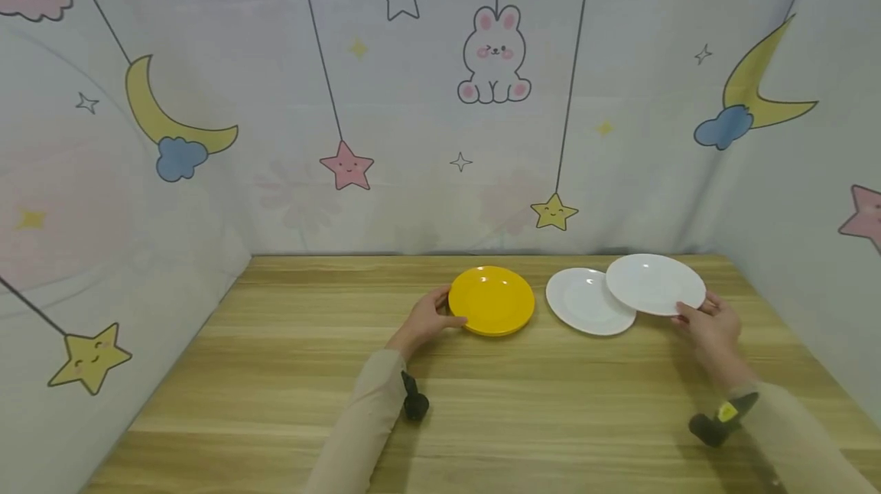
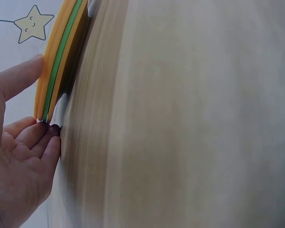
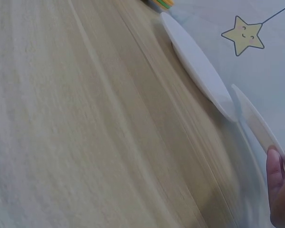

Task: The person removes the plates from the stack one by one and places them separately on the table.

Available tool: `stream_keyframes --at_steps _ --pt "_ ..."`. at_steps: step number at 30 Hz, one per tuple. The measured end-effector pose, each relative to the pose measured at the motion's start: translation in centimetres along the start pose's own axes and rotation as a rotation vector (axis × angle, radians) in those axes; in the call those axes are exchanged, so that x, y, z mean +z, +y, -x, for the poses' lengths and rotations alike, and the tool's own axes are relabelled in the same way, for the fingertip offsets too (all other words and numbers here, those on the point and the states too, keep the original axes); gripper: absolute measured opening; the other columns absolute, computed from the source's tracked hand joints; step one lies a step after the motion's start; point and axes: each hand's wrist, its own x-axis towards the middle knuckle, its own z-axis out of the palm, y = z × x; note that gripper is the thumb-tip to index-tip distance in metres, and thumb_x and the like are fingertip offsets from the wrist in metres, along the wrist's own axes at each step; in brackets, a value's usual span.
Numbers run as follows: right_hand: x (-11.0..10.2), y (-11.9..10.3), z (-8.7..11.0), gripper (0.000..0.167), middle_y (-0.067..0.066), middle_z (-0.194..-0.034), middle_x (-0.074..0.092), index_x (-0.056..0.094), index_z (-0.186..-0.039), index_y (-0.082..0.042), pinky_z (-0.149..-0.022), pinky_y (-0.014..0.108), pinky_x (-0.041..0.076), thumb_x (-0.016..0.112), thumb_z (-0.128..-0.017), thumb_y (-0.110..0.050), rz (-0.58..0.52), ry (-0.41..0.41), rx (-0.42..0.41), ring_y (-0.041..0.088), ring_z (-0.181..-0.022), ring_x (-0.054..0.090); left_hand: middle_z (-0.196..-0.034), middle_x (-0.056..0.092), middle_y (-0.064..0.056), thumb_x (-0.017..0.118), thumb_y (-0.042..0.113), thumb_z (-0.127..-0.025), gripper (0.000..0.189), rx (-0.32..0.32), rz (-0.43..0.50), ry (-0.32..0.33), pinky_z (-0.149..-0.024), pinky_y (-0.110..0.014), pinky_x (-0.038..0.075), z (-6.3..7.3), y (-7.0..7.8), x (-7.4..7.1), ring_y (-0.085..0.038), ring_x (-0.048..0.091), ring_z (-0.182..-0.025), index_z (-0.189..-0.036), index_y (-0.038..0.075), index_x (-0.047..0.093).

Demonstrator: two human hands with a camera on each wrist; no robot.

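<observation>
At the back middle of the table sits a stack of plates, a yellow plate (image 1: 492, 300) on top. A green plate (image 2: 61, 61) shows between yellow ones in the left wrist view. My left hand (image 1: 428, 322) holds the stack's left side, thumb at the rim and fingers around the lower edge. To the right, a white plate (image 1: 577, 304) lies on the table. My right hand (image 1: 713, 329) pinches a second white plate (image 1: 655, 284) by its right rim, raised and overlapping the first in the head view. The right wrist view shows a gap between the two white plates.
The wood-grain table (image 1: 482, 417) reaches back to a printed cloth curtain (image 1: 413, 96), which also runs along both sides. Black wrist cameras (image 1: 415, 404) are strapped on both forearms.
</observation>
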Motion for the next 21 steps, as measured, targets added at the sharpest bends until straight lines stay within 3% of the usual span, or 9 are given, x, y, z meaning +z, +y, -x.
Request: stream_keyframes --at_steps 7,14,21 --pt "-1.1 0.0 -0.2 0.08 -0.012 -0.065 0.051 0.015 -0.145 -0.004 -0.047 0.018 0.052 0.055 -0.078 0.013 -0.04 0.023 0.034 0.004 -0.046 0.057 -0.144 0.031 -0.016 0.073 0.018 -0.077 0.08 -0.011 0.011 0.001 -0.108 -0.041 0.027 0.2 0.1 -0.1 -0.029 0.032 -0.131 -0.14 0.0 0.028" --pt "-2.3 0.3 -0.9 0.079 -0.011 -0.063 0.053 0.016 -0.144 -0.003 -0.045 0.018 0.052 0.054 -0.077 0.016 -0.083 0.054 0.013 0.005 -0.044 0.058 -0.142 0.034 -0.017 0.073 0.027 -0.077 0.08 0.027 -0.025 -0.002 -0.106 -0.038 0.031 0.5 0.3 -0.1 -0.028 0.035 -0.129 -0.139 -0.002 0.031" --pt "-3.0 0.4 -1.1 0.08 -0.01 -0.064 0.052 0.015 -0.144 -0.003 -0.047 0.019 0.053 0.053 -0.077 0.016 -0.123 0.081 0.024 0.006 -0.044 0.058 -0.143 0.033 -0.015 0.072 0.018 -0.078 0.077 -0.01 -0.007 0.002 -0.108 -0.038 0.028 0.0 0.0 0.0 -0.027 0.033 -0.13 -0.14 0.0 0.03"
